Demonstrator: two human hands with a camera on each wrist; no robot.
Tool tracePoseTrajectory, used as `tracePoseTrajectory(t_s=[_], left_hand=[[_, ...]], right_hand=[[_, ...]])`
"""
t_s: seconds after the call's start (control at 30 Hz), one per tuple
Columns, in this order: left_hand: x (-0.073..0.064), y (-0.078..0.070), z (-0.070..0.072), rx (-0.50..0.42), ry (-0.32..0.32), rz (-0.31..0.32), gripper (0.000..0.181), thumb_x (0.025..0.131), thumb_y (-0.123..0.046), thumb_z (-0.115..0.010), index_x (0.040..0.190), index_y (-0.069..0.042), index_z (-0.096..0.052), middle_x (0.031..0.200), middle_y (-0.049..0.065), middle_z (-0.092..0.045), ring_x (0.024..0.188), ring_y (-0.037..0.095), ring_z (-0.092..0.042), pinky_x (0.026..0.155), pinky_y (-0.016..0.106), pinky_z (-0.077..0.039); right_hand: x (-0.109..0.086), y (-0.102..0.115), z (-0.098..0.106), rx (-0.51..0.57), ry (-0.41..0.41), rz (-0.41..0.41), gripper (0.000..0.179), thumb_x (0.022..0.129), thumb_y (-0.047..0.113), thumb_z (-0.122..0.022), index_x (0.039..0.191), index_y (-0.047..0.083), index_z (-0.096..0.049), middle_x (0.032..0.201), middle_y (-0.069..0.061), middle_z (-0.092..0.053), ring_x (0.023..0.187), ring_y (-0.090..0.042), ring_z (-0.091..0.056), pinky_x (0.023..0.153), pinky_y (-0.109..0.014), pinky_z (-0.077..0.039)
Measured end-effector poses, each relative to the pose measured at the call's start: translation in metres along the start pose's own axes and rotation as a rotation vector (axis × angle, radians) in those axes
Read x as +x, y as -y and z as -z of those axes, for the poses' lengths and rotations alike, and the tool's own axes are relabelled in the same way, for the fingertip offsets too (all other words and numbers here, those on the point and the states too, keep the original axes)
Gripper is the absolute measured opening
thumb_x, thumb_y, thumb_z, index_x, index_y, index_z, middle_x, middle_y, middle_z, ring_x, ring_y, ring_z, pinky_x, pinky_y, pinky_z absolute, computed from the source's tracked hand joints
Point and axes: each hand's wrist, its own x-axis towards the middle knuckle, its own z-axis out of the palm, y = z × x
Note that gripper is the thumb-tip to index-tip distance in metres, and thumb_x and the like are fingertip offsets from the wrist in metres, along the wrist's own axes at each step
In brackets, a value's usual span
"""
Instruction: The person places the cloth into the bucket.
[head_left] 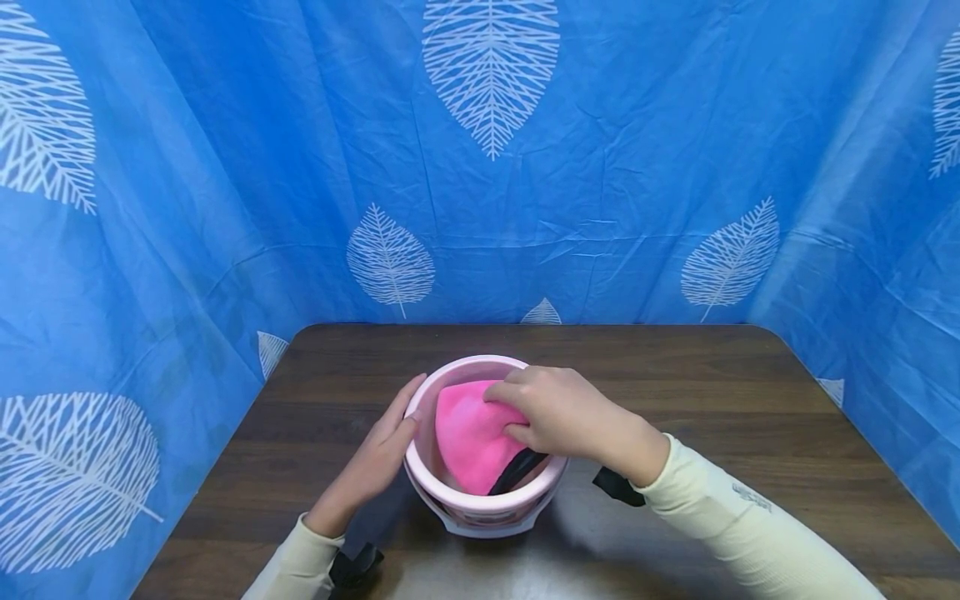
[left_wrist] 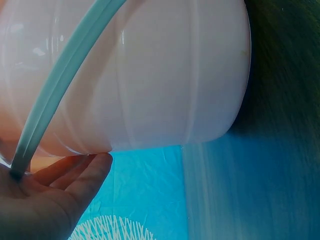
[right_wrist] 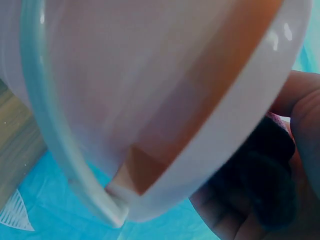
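A pale pink bucket [head_left: 489, 502] stands upright on the table. My left hand [head_left: 380, 447] holds its left side, thumb at the rim and fingers along the outside wall. In the left wrist view, the fingers [left_wrist: 89, 179] lie against the bucket wall [left_wrist: 165, 75] below a pale handle [left_wrist: 65, 75]. Inside the bucket is a bright pink cloth [head_left: 472, 433], which my right hand [head_left: 566, 414] pinches from above at the right rim. A black piece [head_left: 516, 471] lies beside the cloth's lower edge; in the right wrist view a dark part [right_wrist: 267, 170] sits against the palm.
The dark wooden table [head_left: 720, 400] extends around the bucket. A blue curtain with white leaf prints [head_left: 491, 75] hangs behind and on both sides. Dark wrist straps [head_left: 618, 486] show at the cream sleeves [head_left: 750, 517].
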Motion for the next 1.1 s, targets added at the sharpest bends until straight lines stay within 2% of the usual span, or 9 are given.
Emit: tracePoseTrajectory(t_s=[0.7,1.1], left_hand=[[0.001,0.001,0.000,-0.001,0.001,0.009,0.056,0.108,-0.021,-0.039,0.161,-0.011,-0.023,0.166,0.012,-0.025,0.151,0.036,-0.024,0.114,0.059,-0.031],[0.000,-0.001,0.000,0.007,0.003,0.020,0.057,0.108,-0.020,-0.038,0.162,-0.010,-0.022,0.166,0.013,-0.024,0.152,0.035,-0.023,0.115,0.058,-0.029]], right_hand=[[0.007,0.004,-0.008,-0.044,0.099,-0.013,0.035,0.082,0.022,-0.083,0.114,0.015,-0.073,0.091,0.000,-0.067,0.080,-0.016,-0.064,0.066,-0.036,-0.057],[0.010,0.005,-0.012,-0.035,0.128,-0.027,0.038,0.081,0.023,-0.085,0.117,0.015,-0.074,0.095,-0.001,-0.069,0.087,-0.018,-0.067,0.072,-0.038,-0.058]])
